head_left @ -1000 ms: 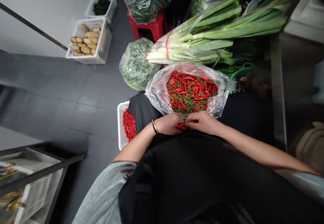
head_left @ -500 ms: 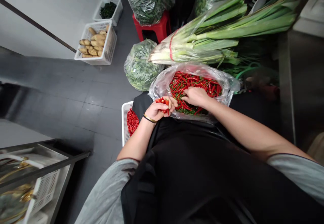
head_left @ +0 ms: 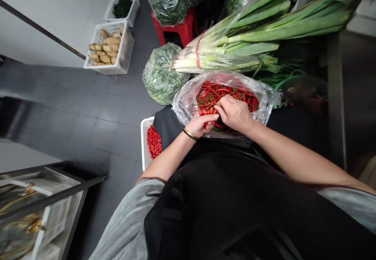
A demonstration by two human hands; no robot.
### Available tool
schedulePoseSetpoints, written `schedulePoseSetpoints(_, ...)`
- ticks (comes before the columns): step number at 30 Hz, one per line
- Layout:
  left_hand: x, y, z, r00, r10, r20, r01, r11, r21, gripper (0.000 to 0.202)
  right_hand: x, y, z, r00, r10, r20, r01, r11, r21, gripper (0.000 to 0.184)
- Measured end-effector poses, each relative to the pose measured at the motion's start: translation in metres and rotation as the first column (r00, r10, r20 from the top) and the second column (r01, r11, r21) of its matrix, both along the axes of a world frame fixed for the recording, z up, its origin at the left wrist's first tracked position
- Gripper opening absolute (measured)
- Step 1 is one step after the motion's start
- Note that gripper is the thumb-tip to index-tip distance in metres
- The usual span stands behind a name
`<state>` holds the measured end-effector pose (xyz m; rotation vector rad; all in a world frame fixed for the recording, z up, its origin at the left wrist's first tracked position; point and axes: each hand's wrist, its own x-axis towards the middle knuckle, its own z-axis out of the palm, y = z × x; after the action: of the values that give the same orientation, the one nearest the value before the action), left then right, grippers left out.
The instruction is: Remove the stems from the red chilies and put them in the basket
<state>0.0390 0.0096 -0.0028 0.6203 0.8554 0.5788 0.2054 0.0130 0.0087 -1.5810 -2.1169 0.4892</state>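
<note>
Red chilies [head_left: 209, 112] are crowding your left hand [head_left: 198, 125] while your right hand [head_left: 234, 113] is pinching narrow over the bag [head_left: 188, 107] at 12 o'clock; a loose grip could drop some.

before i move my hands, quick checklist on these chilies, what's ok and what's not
Left hand gripping the bunch of red chilies: ok
Right hand right beside that bunch, above the bag: ok
Clear plastic bag open, with chilies showing inside: ok
White plastic crate beside the lap, holding red chilies: ok
Stems off the chilies in the crate: cannot tell, too small to see
Left wrist free of jewellery: not ok, gold bangle on it
</note>
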Motion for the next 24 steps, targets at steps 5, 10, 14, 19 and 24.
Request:
schedulePoseSetpoints(5,-0.041,0.003,0.013,0.976,0.208,-0.056,-0.205,0.977,0.05,0.036,-0.007,0.005,-0.036,0.986,0.121,0.112,-0.08,0.946,-0.314,0.025)
schedulePoseSetpoints(10,-0.043,0.005,0.01,0.947,0.21,-0.244,-0.153,0.96,0.235,0.033,0.001,0.016,-0.037,0.986,0.152,-0.067,-0.167,0.897,-0.41,0.014)
schedulePoseSetpoints(14,-0.014,0.003,0.004,0.93,0.16,-0.33,-0.026,0.926,0.377,0.037,0.017,0.019,-0.001,0.895,-0.051,-0.444,-0.215,0.822,-0.528,0.027)
schedulePoseSetpoints(19,0.002,0.004,0.003,0.99,0.077,-0.119,-0.046,0.968,0.247,0.038,0.009,0.008,0.012,0.646,-0.232,-0.727,-0.23,0.85,-0.475,0.04)
schedulePoseSetpoints(24,-0.009,0.004,0.001,0.964,0.251,0.087,-0.254,0.967,0.027,0.038,-0.01,-0.015,-0.006,0.726,-0.132,-0.675,-0.326,0.798,-0.507,0.042)
